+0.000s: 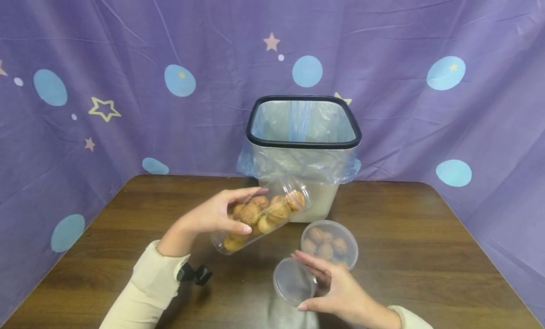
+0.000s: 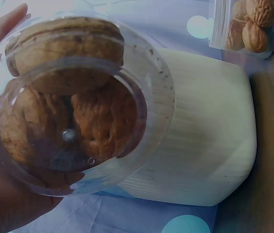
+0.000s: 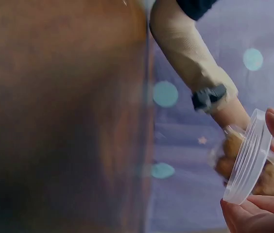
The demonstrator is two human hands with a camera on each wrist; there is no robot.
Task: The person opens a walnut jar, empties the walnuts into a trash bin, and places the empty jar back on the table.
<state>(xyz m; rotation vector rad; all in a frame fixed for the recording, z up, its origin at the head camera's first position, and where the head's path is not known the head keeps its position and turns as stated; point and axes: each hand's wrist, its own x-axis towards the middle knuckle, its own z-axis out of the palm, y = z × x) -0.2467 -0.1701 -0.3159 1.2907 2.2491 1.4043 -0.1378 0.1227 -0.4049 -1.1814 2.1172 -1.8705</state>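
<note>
My left hand (image 1: 213,220) grips a clear plastic jar (image 1: 221,241) of walnuts (image 1: 278,210). The jar lies tilted, its threaded mouth up toward the right and one walnut right at that mouth. In the left wrist view the round base of the jar (image 2: 159,111) faces the camera, with walnuts (image 2: 108,116) pressed behind it. A translucent ribbed screw lid (image 1: 294,281) is pinched at its edge between thumb and fingers of my right hand (image 1: 340,291). Just beyond that hand, a round clear container (image 1: 351,253) with several walnuts (image 1: 325,251) stands on the table.
A pale bin (image 1: 317,206) with a black rim (image 1: 304,144) and a bluish plastic liner (image 1: 298,163) stands at the back of the wooden table (image 1: 417,253), behind the jar. A purple patterned cloth (image 1: 221,45) hangs around the table's far side.
</note>
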